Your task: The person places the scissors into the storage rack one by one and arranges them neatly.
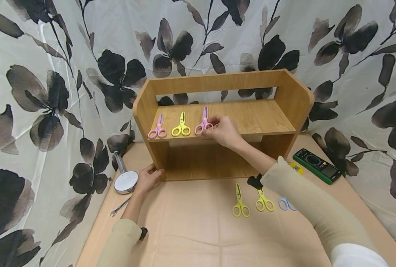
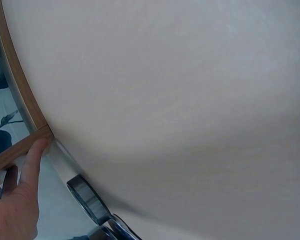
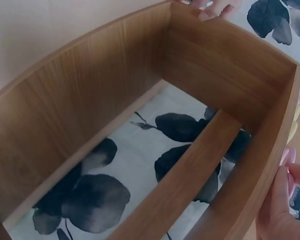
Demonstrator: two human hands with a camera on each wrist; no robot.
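Note:
A wooden shelf unit (image 1: pixel 284 92) stands on the table. Three scissors lie along its upper shelf: pink scissors (image 1: pixel 157 129), yellow scissors (image 1: pixel 181 128) and a second pink pair (image 1: pixel 202 122). My right hand (image 1: pixel 214 124) pinches the handle of that second pink pair. In the right wrist view the right hand (image 3: pixel 282 200) sits at the shelf's front edge (image 3: pixel 270 150). My left hand (image 1: pixel 154 173) grips the unit's lower left corner. In the left wrist view a finger (image 2: pixel 32 160) presses the wooden edge (image 2: pixel 17 95).
On the table in front lie two yellow scissors (image 1: pixel 240 203) (image 1: pixel 264 201) and a blue pair (image 1: pixel 285 204) partly under my right arm. A green multimeter (image 1: pixel 316 165) lies at the right. A shower head (image 1: pixel 126 180) and a wrench (image 1: pixel 119 207) lie at the left. A flowered cloth surrounds the table.

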